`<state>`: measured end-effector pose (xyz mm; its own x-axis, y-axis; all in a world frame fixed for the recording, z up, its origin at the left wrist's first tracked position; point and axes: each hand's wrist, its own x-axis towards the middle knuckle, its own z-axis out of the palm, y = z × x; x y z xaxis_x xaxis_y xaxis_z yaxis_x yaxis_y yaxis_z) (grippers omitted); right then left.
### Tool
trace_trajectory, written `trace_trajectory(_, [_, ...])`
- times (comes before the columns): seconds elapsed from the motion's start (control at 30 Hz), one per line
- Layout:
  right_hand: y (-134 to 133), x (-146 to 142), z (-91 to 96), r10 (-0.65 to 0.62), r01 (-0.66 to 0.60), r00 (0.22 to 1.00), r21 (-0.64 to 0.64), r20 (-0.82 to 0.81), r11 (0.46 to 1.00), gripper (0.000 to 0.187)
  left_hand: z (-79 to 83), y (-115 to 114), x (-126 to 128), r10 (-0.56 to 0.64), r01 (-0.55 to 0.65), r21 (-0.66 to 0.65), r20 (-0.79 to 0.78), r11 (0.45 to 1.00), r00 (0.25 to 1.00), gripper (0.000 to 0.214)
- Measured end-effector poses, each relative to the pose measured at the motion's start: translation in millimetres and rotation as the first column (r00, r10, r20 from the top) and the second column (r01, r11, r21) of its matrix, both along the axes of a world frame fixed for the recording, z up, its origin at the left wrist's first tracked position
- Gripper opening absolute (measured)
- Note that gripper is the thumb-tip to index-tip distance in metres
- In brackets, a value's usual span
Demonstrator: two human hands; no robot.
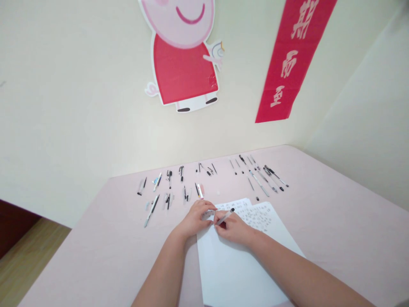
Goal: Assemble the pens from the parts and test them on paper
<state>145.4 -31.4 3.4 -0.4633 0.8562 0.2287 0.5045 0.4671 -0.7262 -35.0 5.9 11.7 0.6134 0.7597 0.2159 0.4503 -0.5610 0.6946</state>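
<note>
My right hand [234, 228] grips a pen [226, 216] with a clear barrel and a dark end, its tip hidden by the fingers. It rests on a white sheet of paper [234, 268], whose upper part carries rows of small dark handwriting. A second written sheet [234, 204] shows at the top edge, partly covered. My left hand [198, 216] lies at the upper left edge of the paper, close to the right hand. Its fingers are curved, with the thumb apart from them and nothing held.
Pens and pen parts, such as a black-and-white pen [151, 211] and a light-coloured pen [259, 183], lie in groups across the far side of the pink tabletop [105, 256]. Behind stand the wall with a cartoon pig cutout [185, 68] and a red banner [281, 85].
</note>
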Motion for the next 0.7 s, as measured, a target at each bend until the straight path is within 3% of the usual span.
trace_trajectory(0.7, [0.2,2.4,-0.6,0.033,-0.034,0.999,-0.032,-0.033,0.999,0.013,-4.7,1.6,-1.6,0.002,-0.002,-0.010,0.004,1.000,1.000,0.039])
